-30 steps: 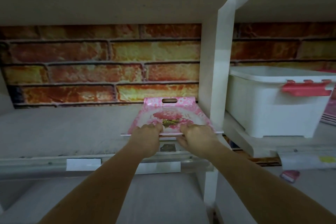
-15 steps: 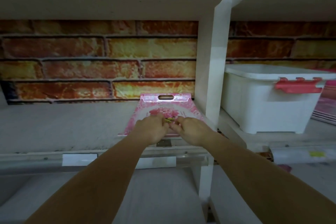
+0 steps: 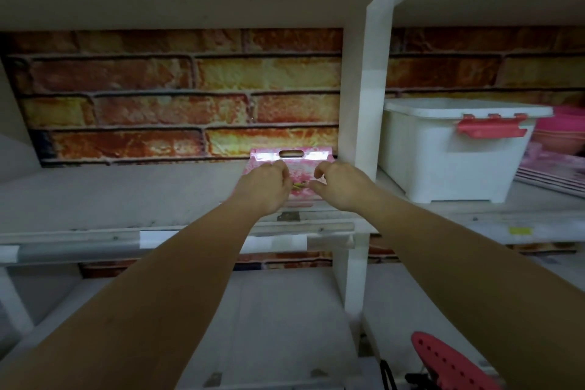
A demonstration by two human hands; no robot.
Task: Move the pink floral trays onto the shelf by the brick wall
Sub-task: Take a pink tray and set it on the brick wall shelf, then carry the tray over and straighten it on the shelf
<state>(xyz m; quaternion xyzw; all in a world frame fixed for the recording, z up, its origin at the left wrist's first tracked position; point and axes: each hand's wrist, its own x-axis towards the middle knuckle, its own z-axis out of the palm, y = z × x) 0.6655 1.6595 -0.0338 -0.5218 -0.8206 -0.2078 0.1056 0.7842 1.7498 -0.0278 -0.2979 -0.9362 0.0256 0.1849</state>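
Brick wall backs white shelf. Both hands reach in over pink floral tray, which lies flat at the shelf's back, far edge touching the wall. Left hand and right hand have fingers loosely curled, tips on or just over the tray; contact unclear, no firm grip seen. No readable writing; blank white labels on shelf edge. White upright post just right of right hand; white bin with red latch beyond it.

Single head view, close, facing forward into shelf, brick wall behind
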